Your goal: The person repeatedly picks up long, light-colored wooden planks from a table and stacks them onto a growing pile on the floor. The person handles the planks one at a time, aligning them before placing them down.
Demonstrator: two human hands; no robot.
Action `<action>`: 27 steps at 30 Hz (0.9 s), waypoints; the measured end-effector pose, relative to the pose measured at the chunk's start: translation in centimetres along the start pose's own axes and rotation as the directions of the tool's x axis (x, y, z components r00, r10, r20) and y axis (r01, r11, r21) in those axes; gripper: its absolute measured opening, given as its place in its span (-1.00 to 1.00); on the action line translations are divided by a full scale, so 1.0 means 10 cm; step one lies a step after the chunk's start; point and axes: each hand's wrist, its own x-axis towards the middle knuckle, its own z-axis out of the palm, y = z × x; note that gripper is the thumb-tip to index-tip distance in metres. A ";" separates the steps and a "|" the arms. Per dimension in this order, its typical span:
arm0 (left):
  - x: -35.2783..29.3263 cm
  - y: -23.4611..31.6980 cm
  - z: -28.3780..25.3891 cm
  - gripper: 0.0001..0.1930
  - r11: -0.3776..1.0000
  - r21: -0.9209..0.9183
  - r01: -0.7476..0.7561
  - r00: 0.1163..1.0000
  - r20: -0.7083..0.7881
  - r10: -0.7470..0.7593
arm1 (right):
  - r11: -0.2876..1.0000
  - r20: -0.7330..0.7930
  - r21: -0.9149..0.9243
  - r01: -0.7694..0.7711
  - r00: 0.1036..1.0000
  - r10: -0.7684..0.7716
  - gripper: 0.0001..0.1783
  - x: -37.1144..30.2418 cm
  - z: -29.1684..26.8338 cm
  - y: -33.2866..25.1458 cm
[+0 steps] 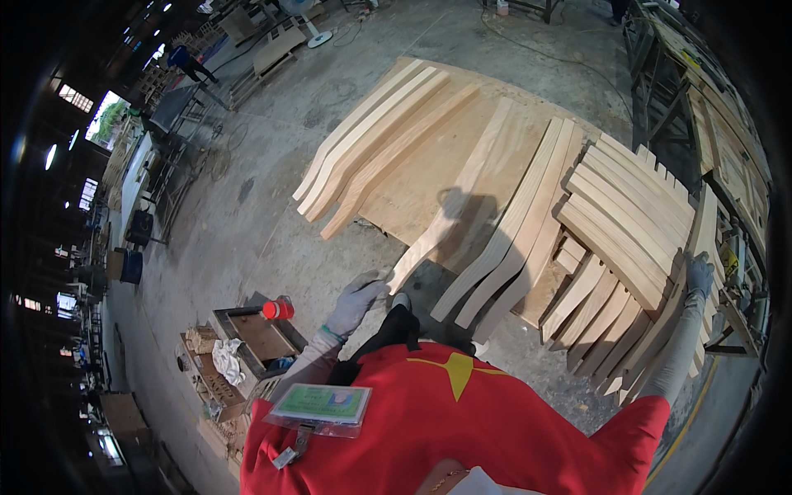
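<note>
My left hand (355, 305), in a grey glove, is at the near end of a pale curved wooden slat (437, 233) lying on the plywood top. Its fingers look stretched out beside that end, touching or almost touching it. Far to the right, my right hand (700, 274), also gloved, is closed around a long curved wooden slat (704, 221) at the outer side of a pile. Several similar slats (627, 214) are stacked next to it. More curved slats (528, 214) lie right of the middle, their near ends jutting past the top's edge.
A plywood top (417, 173) carries another group of slats (363, 136) at its far left. A wooden box (260, 334) with a red-lidded jar (279, 308) and white cloth (228, 360) is at lower left. Racks (693, 91) line the right; a person (186, 59) stands far left.
</note>
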 end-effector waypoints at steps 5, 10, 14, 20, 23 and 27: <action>0.38 0.21 -0.09 -0.47 0.977 0.202 -0.065 0.994 0.098 0.046 | 0.991 0.062 -0.117 0.058 0.997 -0.051 -0.27 -0.37 0.10 -0.22; 1.19 0.48 -0.44 -0.43 0.778 0.470 -0.417 0.889 0.388 0.242 | 0.956 -0.134 -0.289 0.059 0.986 -0.102 -0.18 -1.29 0.17 0.04; 1.74 1.11 -0.39 -0.55 -0.234 0.685 -0.690 0.615 0.725 0.309 | 0.997 -0.391 -0.059 -0.049 0.920 0.022 -0.20 -2.75 0.39 -0.57; 3.22 1.11 -0.35 -0.57 -0.646 0.505 -0.573 0.482 0.845 0.234 | 0.907 -0.220 0.391 -0.154 0.942 0.255 -0.28 -4.71 0.64 -1.90; 3.46 1.15 -0.20 -0.53 -0.705 0.482 -0.520 0.488 0.845 0.218 | 0.859 -0.033 0.414 -0.302 0.938 0.345 -0.29 -5.36 0.65 -2.45; 3.94 1.26 -0.29 -0.51 -0.658 0.587 -0.473 0.516 0.789 0.333 | 0.830 0.067 0.274 -0.486 0.871 0.487 -0.24 -6.21 0.58 -2.54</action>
